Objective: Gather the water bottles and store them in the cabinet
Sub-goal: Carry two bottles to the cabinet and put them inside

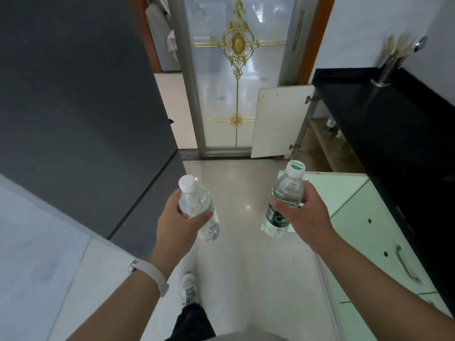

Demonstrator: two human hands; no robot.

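A tall dark grey panel (pixel 73 94) fills the upper left of the frame. Below it, at lower left, a forearm with a white wristband (pixel 152 271) reaches toward the middle. There the left hand (pixel 177 215) has its grip closed round a clear water bottle (pixel 197 205) with a white cap; thumb and fingers wrap its upper body, and it leans cap up and to the left, above the glossy tiled floor (pixel 241 267). A white shoe (pixel 189 289) shows at bottom centre. At top centre stands a frosted glass door (pixel 236 82) with gold ornament.

Right of centre, the right hand (pixel 305 212) has its grip closed round a second water bottle (pixel 285 190), which has a dark green label and a green-and-white cap, held nearly upright. The two bottles are apart, level with each other. Above this hand a white cabinet door (pixel 280 119) stands swung open, and the cabinet (pixel 320 143) behind it shows a brown shelf with some bottles (pixel 331 124), too blurred to count. A black worktop (pixel 394 124) runs along the right edge and carries a metal utensil holder (pixel 387 70) at upper right. Pale green doors (pixel 364 217) lie under it.
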